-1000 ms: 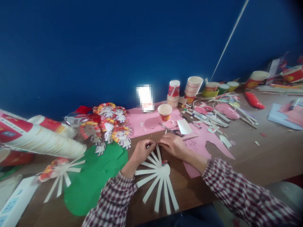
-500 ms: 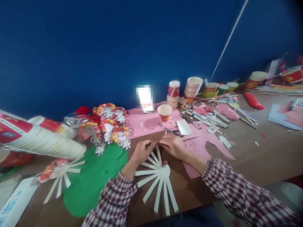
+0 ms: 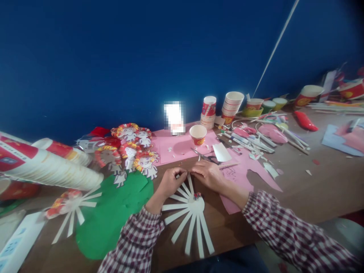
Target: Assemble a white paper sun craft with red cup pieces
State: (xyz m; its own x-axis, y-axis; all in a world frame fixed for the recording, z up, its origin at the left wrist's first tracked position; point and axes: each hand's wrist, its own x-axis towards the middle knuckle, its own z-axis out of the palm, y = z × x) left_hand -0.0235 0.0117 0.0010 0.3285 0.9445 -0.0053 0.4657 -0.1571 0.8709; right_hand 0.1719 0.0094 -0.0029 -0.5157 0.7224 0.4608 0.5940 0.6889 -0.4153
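Note:
A white paper cup cut into strips [image 3: 196, 204] lies fanned out on the brown table, with a small red and blue bit near its round base. My left hand [image 3: 173, 182] pinches the far end of one upper strip between thumb and fingers. Touching it from the right, my right hand [image 3: 207, 175] has its fingers closed on the same strip tip. Scissors [image 3: 210, 157] and a white paper piece [image 3: 222, 152] lie just beyond my right hand. A single paper cup [image 3: 198, 135] stands on pink paper [image 3: 173, 148].
Green paper [image 3: 113, 220], decorated cutouts [image 3: 131, 151] and a tilted cup stack [image 3: 57, 167] are on the left. Behind stand more cup stacks [image 3: 232, 106]. Markers [image 3: 241, 139], pink paper scraps [image 3: 265, 175] and a red object [image 3: 305, 121] lie to the right.

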